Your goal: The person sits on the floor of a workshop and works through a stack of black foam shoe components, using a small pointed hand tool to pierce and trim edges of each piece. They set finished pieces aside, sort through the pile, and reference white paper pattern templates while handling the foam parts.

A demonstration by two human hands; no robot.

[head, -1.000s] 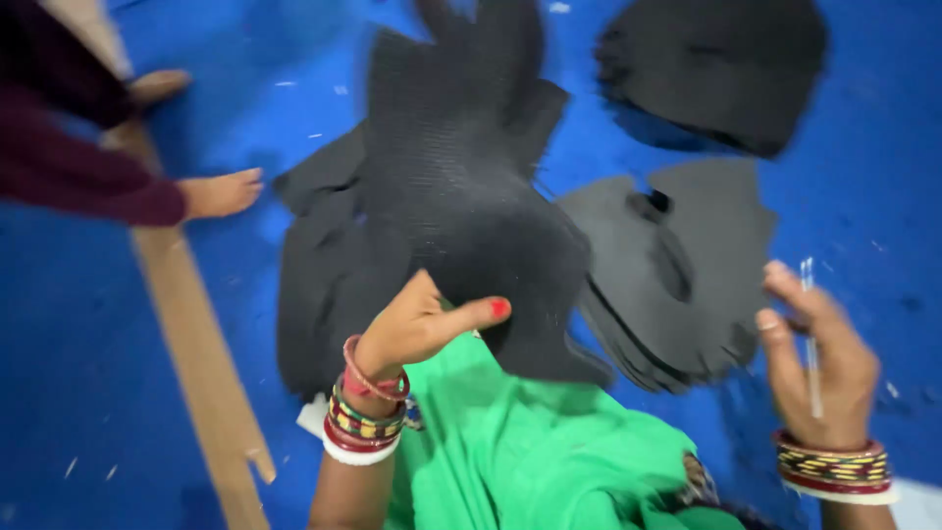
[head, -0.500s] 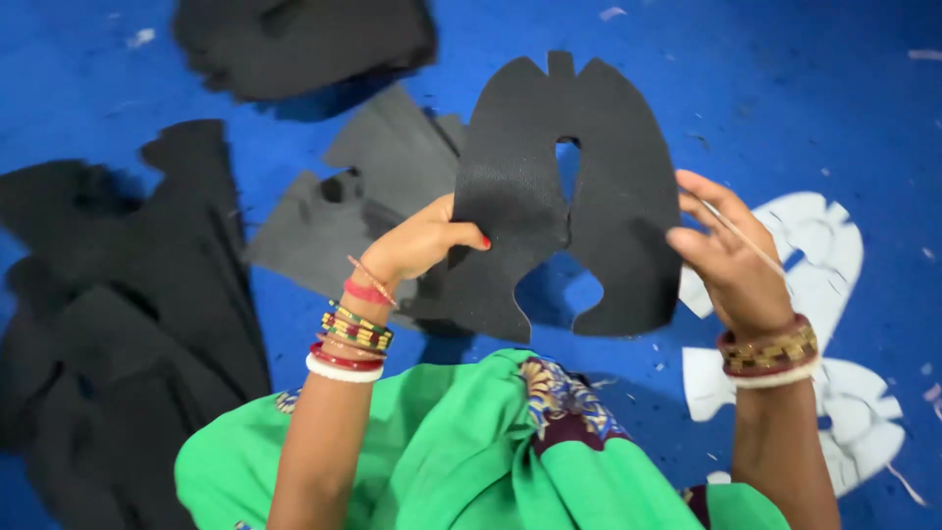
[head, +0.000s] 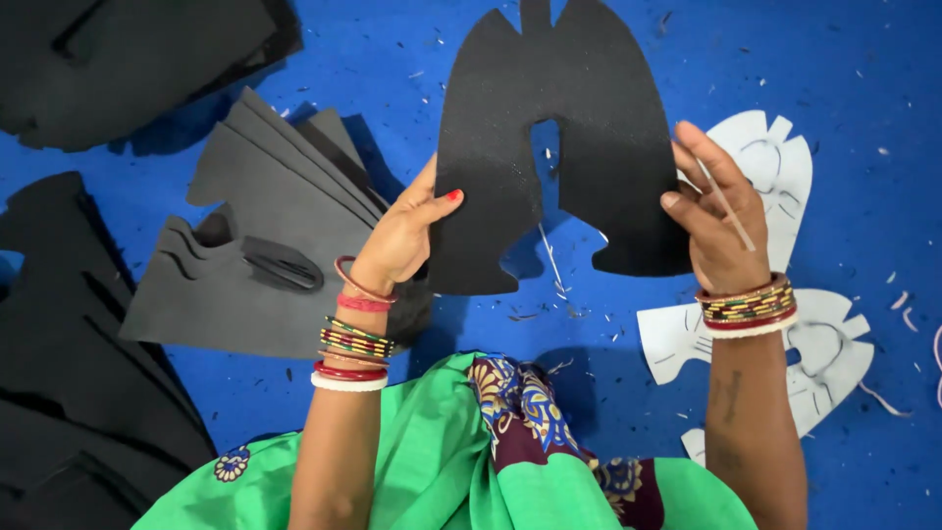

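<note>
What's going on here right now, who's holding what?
A person holds up a black cut-out piece, shaped with two lobes and a slot between them, over a blue surface. The left hand grips its left lower edge and the right hand grips its right lower edge, with a thin white stick also held in the right fingers. Grey stacked pieces lie to the left, more black pieces further left, and white templates lie on the right.

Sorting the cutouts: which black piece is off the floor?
The black foam cutout held up between left hand and right hand; the others lie flat.
</note>
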